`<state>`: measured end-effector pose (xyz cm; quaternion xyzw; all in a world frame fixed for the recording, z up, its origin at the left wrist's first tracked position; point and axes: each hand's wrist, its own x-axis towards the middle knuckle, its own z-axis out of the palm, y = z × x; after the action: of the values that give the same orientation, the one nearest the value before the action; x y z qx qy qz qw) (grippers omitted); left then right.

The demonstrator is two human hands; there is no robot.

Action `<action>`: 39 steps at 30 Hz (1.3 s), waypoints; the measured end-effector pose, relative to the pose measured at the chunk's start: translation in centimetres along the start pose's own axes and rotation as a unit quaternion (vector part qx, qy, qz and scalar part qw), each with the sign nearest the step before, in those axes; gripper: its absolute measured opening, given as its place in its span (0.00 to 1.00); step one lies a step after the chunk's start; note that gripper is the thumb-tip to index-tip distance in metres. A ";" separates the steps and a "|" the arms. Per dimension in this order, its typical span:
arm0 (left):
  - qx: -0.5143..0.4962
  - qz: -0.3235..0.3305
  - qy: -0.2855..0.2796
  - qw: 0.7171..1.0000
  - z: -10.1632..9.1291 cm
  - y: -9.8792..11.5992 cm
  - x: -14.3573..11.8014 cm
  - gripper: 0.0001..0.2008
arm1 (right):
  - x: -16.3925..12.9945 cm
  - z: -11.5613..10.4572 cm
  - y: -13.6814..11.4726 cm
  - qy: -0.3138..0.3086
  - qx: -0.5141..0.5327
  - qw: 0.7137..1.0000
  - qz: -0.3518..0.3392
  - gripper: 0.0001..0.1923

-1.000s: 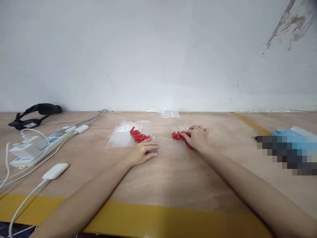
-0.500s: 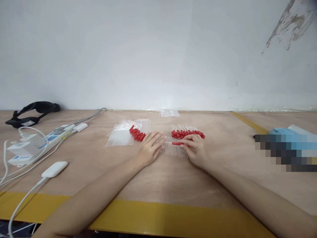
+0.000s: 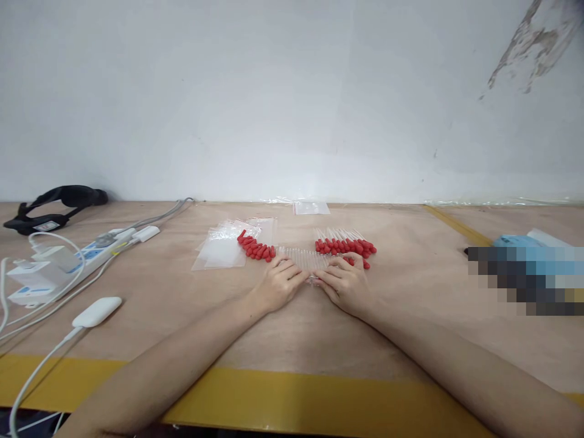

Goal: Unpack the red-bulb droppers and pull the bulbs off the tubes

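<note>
We curl left hand, right hand at clear tubes, hold unclear; tubes' right: seemingly finished droppers; left: remaining red caps.

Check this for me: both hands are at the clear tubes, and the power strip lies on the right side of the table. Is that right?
Not quite: the power strip lies on the left side of the table, as the head view shows. The left hand and right hand are indeed at the clear tubes.
</note>
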<state>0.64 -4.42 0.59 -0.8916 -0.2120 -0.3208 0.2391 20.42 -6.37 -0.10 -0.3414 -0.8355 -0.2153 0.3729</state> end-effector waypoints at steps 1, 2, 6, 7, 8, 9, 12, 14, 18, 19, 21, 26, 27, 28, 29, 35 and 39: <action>-0.001 0.003 -0.005 1.000 0.0 0.1 -0.1 0.07 | 0.0 0.0 0.1 0.000 -0.003 1.000 -0.015 0.07; -0.001 0.006 -0.009 1.000 0.0 0.1 -0.1 0.06 | 0.0 -0.1 0.1 -0.001 -0.004 0.999 -0.032 0.07; -0.011 0.011 -0.021 1.000 -0.3 0.2 -0.4 0.07 | 0.0 -0.2 0.3 -0.008 -0.007 0.995 -0.094 0.09; -0.014 0.011 -0.019 1.000 -0.3 0.3 -0.5 0.07 | -0.1 -0.2 0.3 -0.007 -0.009 0.995 -0.103 0.09; -0.018 0.011 -0.016 1.000 -0.4 0.3 -0.5 0.07 | -0.2 -0.2 0.3 -0.007 -0.012 0.994 -0.110 0.09; -0.021 0.009 -0.012 1.000 -0.5 0.4 -0.5 0.07 | -0.3 -0.1 0.4 -0.007 -0.014 0.993 -0.115 0.09; -0.027 0.002 -0.002 1.000 -0.6 0.5 -0.5 0.06 | -0.7 -0.1 0.6 -0.010 -0.021 0.991 -0.134 0.08; -0.031 -0.003 0.002 1.000 -0.6 0.6 -0.5 0.05 | -0.8 -0.2 0.8 -0.001 -0.023 0.988 -0.155 0.09; -0.049 -0.009 0.017 0.999 -0.7 0.7 -0.5 0.05 | -0.7 -0.9 1.0 0.032 -0.033 0.980 -0.194 0.12; -0.054 -0.009 0.021 0.998 -0.7 0.6 -0.6 0.05 | -0.7 -1.1 1.2 0.036 -0.034 0.978 -0.201 0.13; -0.066 -0.013 0.029 0.997 -0.9 0.3 -0.7 0.05 | -0.8 -1.6 1.6 0.036 -0.033 0.977 -0.209 0.13; -0.066 -0.104 0.056 0.991 -1.4 -1.6 -1.5 0.05 | -1.4 -2.8 4.0 0.071 -0.046 0.994 -0.074 0.11; -0.065 -0.124 0.061 0.988 -1.2 -2.0 -1.6 0.06 | -1.5 -2.9 4.5 0.082 -0.047 0.995 -0.013 0.10; -0.066 -0.139 0.065 0.986 -1.0 -2.3 -1.6 0.08 | -1.5 -3.0 5.0 0.084 -0.038 0.995 0.047 0.10; -0.067 -0.150 0.067 0.984 -0.8 -2.5 -1.6 0.10 | -1.6 -3.0 5.4 0.076 -0.020 0.992 0.101 0.10; -0.035 -0.162 0.045 0.985 0.9 -3.0 -1.6 0.17 | -1.7 -3.0 7.6 -0.054 0.060 0.967 0.243 0.15; -0.008 -0.145 0.049 0.988 1.2 -3.3 -1.5 0.15 | -1.5 -3.4 8.2 -0.095 0.098 0.932 0.337 0.16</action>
<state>-1.62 -1.49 -0.30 -0.8363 -0.3248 -0.3973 0.1931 28.78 -3.55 1.75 -0.5831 -0.7200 0.0396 0.3742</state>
